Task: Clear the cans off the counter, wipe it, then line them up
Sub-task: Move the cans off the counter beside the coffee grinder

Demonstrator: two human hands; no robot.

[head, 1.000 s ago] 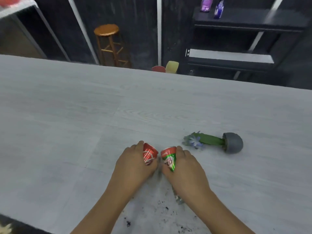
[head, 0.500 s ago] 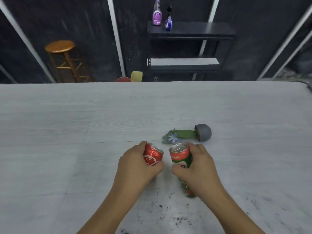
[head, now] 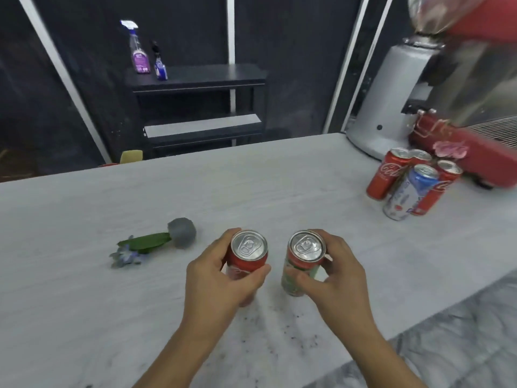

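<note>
L hand (head: 216, 278) grips a red cola can (head: 247, 254) — fingers behind, thumb across the front, can upright w/ silver top and pull tab facing the camera. R hand (head: 334, 275) grips a green-and-red can (head: 303, 260) the same way, thumb on the near side, fingers curled round the far side. Both cans sit side by side, apart, near the middle of the pale wood-grain table (head: 84, 303); whether their bases touch the table or hang just above it can't be told.

Dark crumbs (head: 291, 336) are scattered on the table just in front of the hands.

Left of the L hand lies a small fake plant (head: 145, 243) tipped on its side — grey pot (head: 181, 232) pointing right, green leaves and a bluish flower pointing left.

Far right on the table stands a tight cluster of cans: a red cola can at the back left (head: 387, 175), a blue-and-silver can (head: 408, 196) in front, another red can (head: 442, 183) to its right, and one more mostly hidden behind. Just beyond them a grey grinder (head: 391, 102) and a red machine (head: 470, 152).

Behind the table is a black shelf unit (head: 201, 105) w/ a purple spray bottle (head: 138, 49) and a smaller blue bottle (head: 160, 64) on top.
</note>
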